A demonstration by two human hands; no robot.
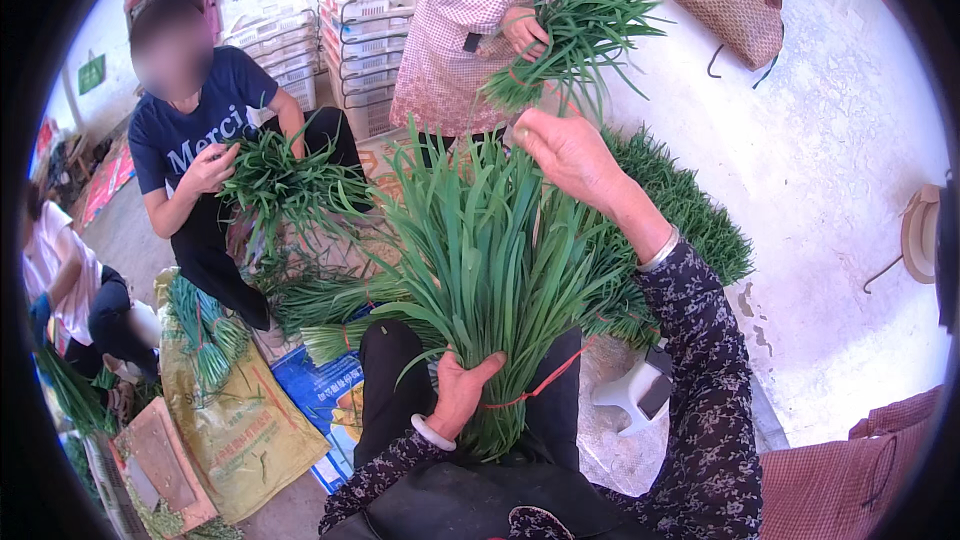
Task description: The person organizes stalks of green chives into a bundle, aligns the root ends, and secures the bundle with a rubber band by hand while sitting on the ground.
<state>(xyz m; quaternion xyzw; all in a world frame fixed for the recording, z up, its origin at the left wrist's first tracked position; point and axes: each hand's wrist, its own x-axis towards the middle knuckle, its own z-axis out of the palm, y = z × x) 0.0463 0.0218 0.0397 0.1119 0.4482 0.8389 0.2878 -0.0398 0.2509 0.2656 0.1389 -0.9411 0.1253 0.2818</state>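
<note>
My left hand (pixel 466 395) grips a large upright bunch of garlic chives (pixel 487 270) near its base, between my knees. A red tie (pixel 517 399) loops around the bunch just below the thumb, one loose length reaching out to the right. Above the leaf tips, my right hand (pixel 574 157) is raised with its fingers curled and pinched together. Whether anything thin sits between those fingertips cannot be made out. Beyond that hand, a standing person's hand (pixel 525 33) holds another tied bunch of chives (pixel 577 37).
At left a seated person (pixel 202 120) handles loose chives (pixel 277 172). Tied bunches (pixel 206 330) lie on a yellow sack (pixel 247 435); others (pixel 345 300) lie near a blue sack (pixel 315 382). A chive pile (pixel 675 202) stands right. Behind are stacked plastic crates (pixel 367 52). A white stool (pixel 634 394) stands near my right knee.
</note>
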